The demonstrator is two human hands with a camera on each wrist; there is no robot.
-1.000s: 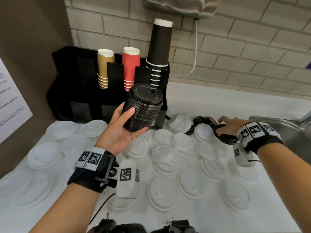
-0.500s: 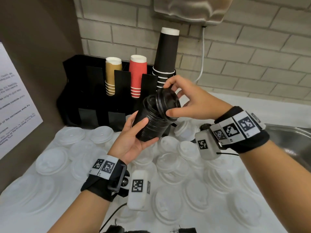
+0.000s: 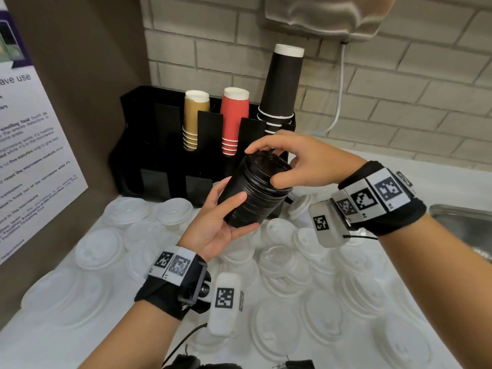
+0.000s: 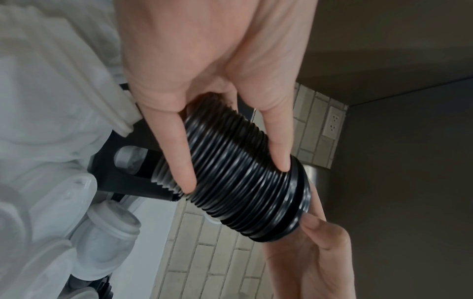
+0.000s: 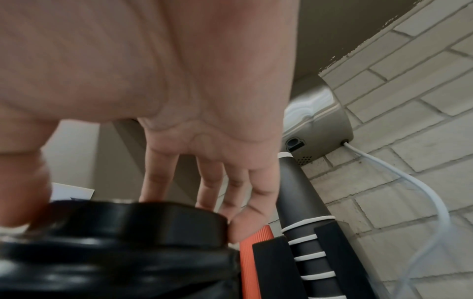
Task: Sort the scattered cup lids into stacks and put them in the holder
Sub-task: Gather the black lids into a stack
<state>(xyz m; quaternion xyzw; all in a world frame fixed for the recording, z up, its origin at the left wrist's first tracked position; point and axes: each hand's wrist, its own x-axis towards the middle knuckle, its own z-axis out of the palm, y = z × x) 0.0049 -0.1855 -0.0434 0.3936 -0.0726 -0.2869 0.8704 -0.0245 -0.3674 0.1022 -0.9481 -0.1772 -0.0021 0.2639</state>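
A tall stack of black lids is held tilted in the air before the black holder. My left hand grips the stack's lower part from beneath, thumb and fingers around its ribbed side. My right hand pinches the top black lid at its rim, seated on the stack. Several white lids lie scattered over the white counter below.
The holder carries stacks of tan cups, red cups and tall black cups. A brick wall with a dispenser and white cable is behind. A paper notice hangs at left, a steel sink at right.
My right hand brought a black lid from the counter up to the stack and now has it seated on top. The left hand kept holding the stack.
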